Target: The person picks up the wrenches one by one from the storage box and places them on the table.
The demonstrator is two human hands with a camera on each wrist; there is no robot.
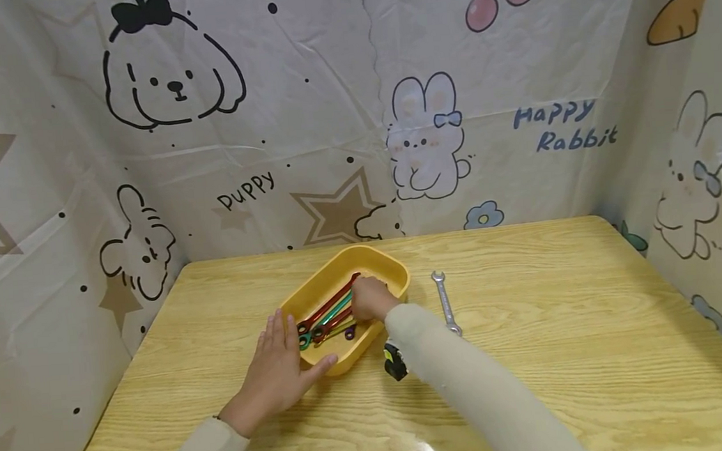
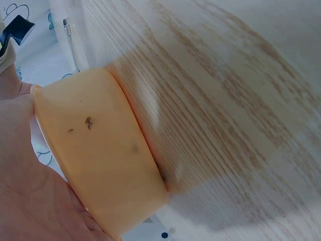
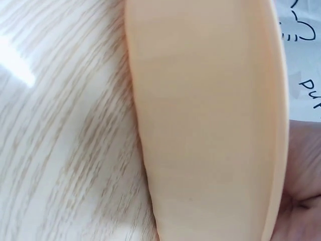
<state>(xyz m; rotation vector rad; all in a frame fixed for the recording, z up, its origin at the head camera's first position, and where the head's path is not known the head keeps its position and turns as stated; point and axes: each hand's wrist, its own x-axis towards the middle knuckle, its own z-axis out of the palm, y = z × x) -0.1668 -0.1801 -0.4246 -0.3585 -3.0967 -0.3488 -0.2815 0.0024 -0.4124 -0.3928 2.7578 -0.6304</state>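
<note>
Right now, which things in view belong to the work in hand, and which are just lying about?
Work in hand:
yellow bin
coloured wrenches inside
left hand at its rim
right hand inside
probably the silver wrench beside it

Just there:
printed cloth behind
wooden table, only a support

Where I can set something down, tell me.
Widest free patch: the table right of the silver wrench, out to the right-hand curtain. Another: left of the yellow tray, toward the left curtain. Crowded: inside the tray, with colored tools and the right hand; the left hand touches its near left end.
</note>
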